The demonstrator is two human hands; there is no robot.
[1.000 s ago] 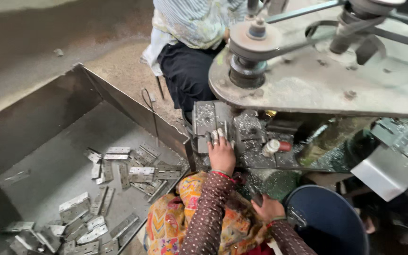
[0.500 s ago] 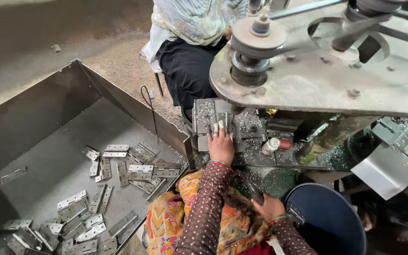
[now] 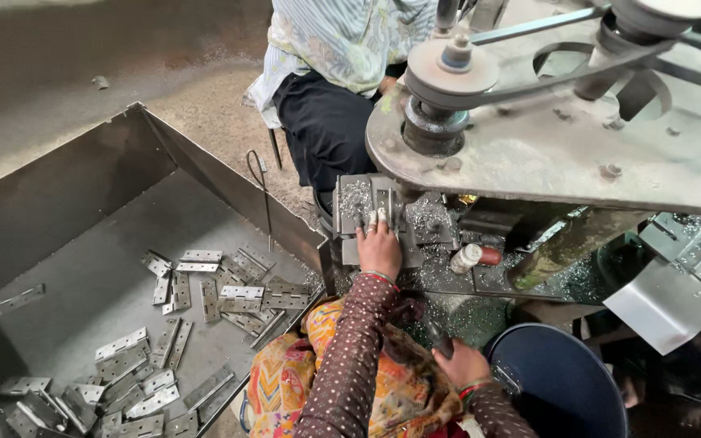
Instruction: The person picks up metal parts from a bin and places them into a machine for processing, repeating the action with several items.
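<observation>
**Metal plate under left fingertips at the machine bed**

Head view: metal plate [image 3: 373, 212] lay flat on the machine bed [image 3: 440, 268], below the pulley [image 3: 450, 69]. Left hand [image 3: 379, 247] rested on it, fingers [image 3: 376, 219] together and extended, pressing the near end; plate ran straight ahead from the fingertips, long axis away from the person. Right hand [image 3: 462, 363] sat low by the blue bucket [image 3: 565, 381], closed around a dark handle [image 3: 440, 339], well apart from the plate. Left hand nearer. Hinges [image 3: 241, 298] lay loose in the steel bin [image 3: 83, 211]. A seated person [image 3: 330, 89] was opposite.
</observation>
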